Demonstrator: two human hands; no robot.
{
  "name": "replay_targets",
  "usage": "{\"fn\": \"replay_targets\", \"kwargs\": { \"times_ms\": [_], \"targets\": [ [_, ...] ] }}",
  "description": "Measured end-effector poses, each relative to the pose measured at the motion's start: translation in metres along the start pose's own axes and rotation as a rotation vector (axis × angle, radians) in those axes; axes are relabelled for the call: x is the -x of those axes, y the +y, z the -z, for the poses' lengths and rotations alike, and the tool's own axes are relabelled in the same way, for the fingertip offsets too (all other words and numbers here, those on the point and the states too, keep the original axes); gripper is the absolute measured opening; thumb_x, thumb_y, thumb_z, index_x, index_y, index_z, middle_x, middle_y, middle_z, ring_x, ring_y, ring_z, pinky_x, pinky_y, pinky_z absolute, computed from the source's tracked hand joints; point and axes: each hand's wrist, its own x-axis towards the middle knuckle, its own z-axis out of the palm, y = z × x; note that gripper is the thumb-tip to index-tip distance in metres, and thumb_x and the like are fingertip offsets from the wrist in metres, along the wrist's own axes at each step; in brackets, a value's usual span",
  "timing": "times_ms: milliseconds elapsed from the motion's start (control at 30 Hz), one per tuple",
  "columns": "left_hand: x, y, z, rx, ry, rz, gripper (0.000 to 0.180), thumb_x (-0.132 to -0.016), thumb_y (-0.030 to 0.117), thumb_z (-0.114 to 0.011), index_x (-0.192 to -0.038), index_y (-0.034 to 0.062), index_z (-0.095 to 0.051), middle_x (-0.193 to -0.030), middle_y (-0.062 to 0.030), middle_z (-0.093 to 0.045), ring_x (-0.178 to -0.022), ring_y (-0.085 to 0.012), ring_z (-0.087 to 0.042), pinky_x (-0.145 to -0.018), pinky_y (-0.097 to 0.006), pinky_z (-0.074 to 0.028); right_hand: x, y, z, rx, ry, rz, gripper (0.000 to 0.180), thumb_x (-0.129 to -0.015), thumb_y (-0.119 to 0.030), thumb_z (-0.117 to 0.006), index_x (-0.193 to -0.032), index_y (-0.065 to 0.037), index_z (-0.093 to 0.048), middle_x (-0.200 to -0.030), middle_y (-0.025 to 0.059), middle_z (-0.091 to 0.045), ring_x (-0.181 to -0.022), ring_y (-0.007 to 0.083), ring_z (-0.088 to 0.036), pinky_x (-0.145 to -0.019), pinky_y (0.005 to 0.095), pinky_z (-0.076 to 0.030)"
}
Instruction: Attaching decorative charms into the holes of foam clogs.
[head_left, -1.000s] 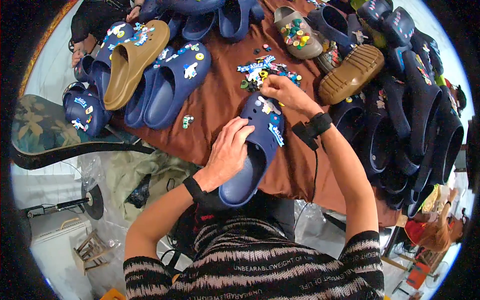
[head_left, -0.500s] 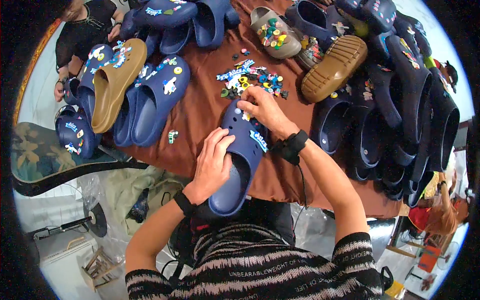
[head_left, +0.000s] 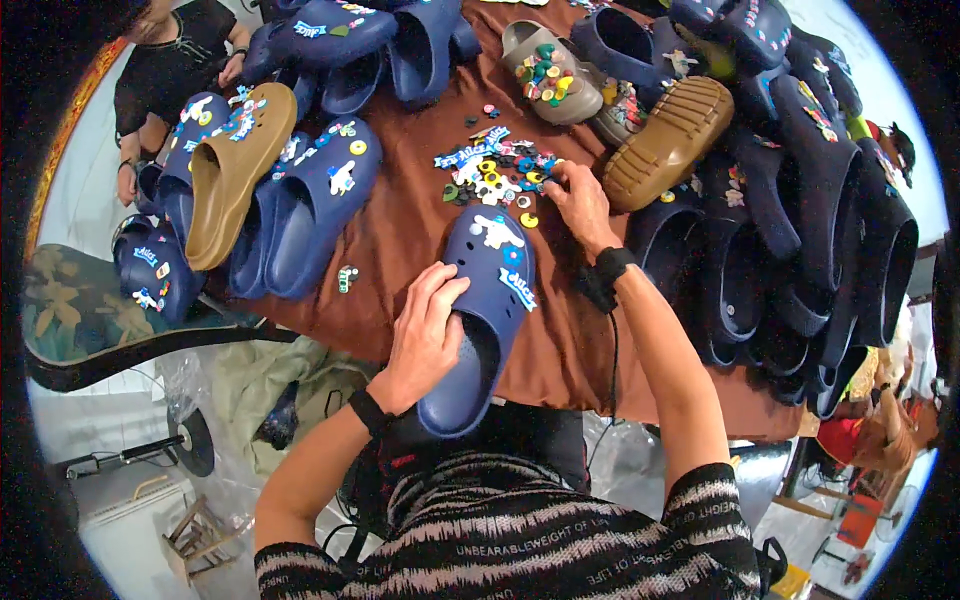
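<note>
A navy foam clog (head_left: 478, 345) lies at the table's front edge, toe pointing away, its heel reaching past the edge. My left hand (head_left: 425, 325) is closed on its left side, fingers over the upper near the opening. On the toe sit a white character charm (head_left: 497, 231), a small flower charm and a blue-and-white banner charm (head_left: 517, 288). Beyond the toe is a pile of colourful shoe charms (head_left: 490, 165). My right hand (head_left: 582, 208) is at the pile's right edge, its thumb and fingers pinched together; what is between them is hidden.
Navy clogs stand in stacks at right, with decorated ones (head_left: 325, 195) at left. A tan clog (head_left: 240, 175) rests on the left group; a brown clog (head_left: 668, 140) lies sole-up beside a grey clog (head_left: 552, 75). A loose charm (head_left: 346, 279) lies on the brown cloth. Another person (head_left: 175, 60) is at far left.
My right hand has left the clog's toe and moved right to the charm pile. The white character charm now shows fully on the toe. My left hand keeps its hold.
</note>
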Motion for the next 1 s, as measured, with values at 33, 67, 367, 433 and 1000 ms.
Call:
{"fn": "replay_targets", "kwargs": {
  "times_ms": [33, 67, 367, 433, 1000],
  "targets": [
    [0.001, -0.001, 0.0, -0.006, 0.003, 0.006, 0.05, -0.079, -0.01, -0.058, -0.127, 0.0027, -0.053, -0.133, -0.0186, -0.051, -0.129, -0.0405, -0.049, -0.108, -0.049, -0.043, -0.002, -0.004, 0.001, 0.061, -0.038, -0.016, 0.021, -0.09, -0.019, -0.065, -0.105, -0.005, -0.063, -0.104, 0.0189, -0.063, -0.102, 0.0389, -0.062, -0.086, 0.0473, -0.05],
    [0.002, -0.001, 0.0, -0.001, 0.006, 0.008, 0.05, -0.079, -0.01, -0.058, -0.127, 0.0025, -0.053, -0.133, -0.0186, -0.051, -0.129, -0.0405, -0.049, -0.108, -0.049, -0.043, -0.003, -0.008, 0.001, 0.123, -0.077, -0.032, 0.022, -0.089, -0.019, -0.065, -0.105, -0.005, -0.063, -0.107, 0.0189, -0.063, -0.103, 0.0384, -0.062, -0.087, 0.0473, -0.05],
    [0.001, 0.0, 0.002, 0.007, 0.015, 0.013, 0.049, -0.078, -0.01, -0.06, -0.125, 0.0028, -0.053, -0.132, -0.0189, -0.051, -0.128, -0.0405, -0.049, -0.107, -0.048, -0.043, -0.018, 0.02, 0.008, -0.576, -0.191, -0.278, 0.024, -0.093, -0.023, -0.068, -0.106, -0.002, -0.068, -0.08, -0.0011, -0.063, -0.073, 0.0109, -0.057, -0.065, 0.0272, -0.047],
    [0.001, 0.001, 0.001, 0.014, 0.014, 0.01, 0.05, -0.078, -0.01, -0.06, -0.126, 0.0027, -0.053, -0.132, -0.0189, -0.051, -0.128, -0.0406, -0.049, -0.107, -0.048, -0.043, -0.013, 0.01, 0.018, -0.7, -0.182, -0.46, 0.02, -0.095, -0.023, -0.067, -0.104, -0.005, -0.069, -0.083, -0.0044, -0.063, -0.072, 0.0069, -0.055, -0.061, 0.0236, -0.043],
    [0.001, 0.0, 0.0, 0.067, 0.017, 0.002, 0.051, -0.078, -0.011, -0.059, -0.127, 0.0035, -0.052, -0.134, -0.019, -0.05, -0.13, -0.0407, -0.048, -0.109, -0.049, -0.042, 0.014, -0.093, 0.029, -0.572, -0.634, -0.046, 0.014, -0.091, -0.015, -0.07, -0.091, -0.001, -0.068, -0.076, 0.0022, -0.065, -0.071, 0.0092, -0.059, -0.065, 0.0266, -0.049]
  ]
}}
